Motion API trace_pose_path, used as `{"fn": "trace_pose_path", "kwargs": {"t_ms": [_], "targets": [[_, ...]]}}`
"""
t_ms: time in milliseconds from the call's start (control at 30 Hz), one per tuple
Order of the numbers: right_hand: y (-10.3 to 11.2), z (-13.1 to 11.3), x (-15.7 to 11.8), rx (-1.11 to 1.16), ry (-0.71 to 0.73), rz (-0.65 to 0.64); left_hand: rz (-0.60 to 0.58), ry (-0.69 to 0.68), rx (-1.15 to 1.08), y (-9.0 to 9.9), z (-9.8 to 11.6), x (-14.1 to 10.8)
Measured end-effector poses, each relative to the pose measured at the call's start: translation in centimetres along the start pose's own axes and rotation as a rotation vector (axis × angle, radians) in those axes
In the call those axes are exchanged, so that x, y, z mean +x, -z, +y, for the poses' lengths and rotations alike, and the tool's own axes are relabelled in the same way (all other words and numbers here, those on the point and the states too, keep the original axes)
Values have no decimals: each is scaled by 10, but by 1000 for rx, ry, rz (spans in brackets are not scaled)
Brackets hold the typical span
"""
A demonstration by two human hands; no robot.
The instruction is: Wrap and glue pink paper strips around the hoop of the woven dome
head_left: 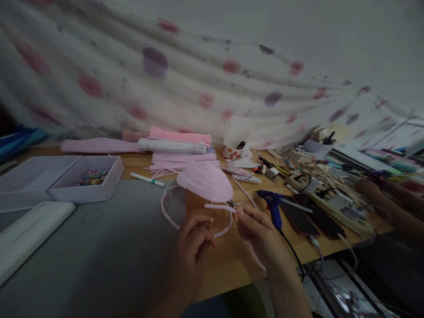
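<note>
My right hand (256, 227) pinches a pale pink pipe cleaner (218, 207), its short end pointing left. My left hand (197, 238) is closed just left of that end, its fingertips round a thin dark strand (210, 216) that looks like wire. Right behind both hands stands a pink shell-shaped piece (206, 180), made of rows of pipe cleaner. A curved pink pipe cleaner outline (165, 211) runs below and left of the shell. Small metal jaws, perhaps pliers (232, 203), show partly behind my right fingers.
A blue glue gun (272, 205), phones (300, 216) and a power strip (351, 218) lie at right. Bundles of pipe cleaners (172, 145) are stacked at the back. A white box of beads (111, 187) and a marker (147, 179) lie left. Another person's arm (391, 203) reaches in.
</note>
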State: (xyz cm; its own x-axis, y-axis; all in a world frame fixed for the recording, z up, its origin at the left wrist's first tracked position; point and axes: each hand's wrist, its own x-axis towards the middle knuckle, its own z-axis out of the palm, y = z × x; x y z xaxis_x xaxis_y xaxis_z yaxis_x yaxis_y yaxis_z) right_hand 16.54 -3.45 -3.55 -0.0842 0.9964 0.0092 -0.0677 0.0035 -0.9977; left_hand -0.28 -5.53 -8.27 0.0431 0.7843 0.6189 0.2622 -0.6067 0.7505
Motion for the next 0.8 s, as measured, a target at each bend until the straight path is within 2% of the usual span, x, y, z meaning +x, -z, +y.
{"fn": "trace_pose_path", "kwargs": {"t_ms": [233,800], "targets": [[-4,1,2,60,-26,7,-3,-9,-8,0,-1,-1],[1,18,4,-21,89,120,0,-17,-37,3,4,3]]}}
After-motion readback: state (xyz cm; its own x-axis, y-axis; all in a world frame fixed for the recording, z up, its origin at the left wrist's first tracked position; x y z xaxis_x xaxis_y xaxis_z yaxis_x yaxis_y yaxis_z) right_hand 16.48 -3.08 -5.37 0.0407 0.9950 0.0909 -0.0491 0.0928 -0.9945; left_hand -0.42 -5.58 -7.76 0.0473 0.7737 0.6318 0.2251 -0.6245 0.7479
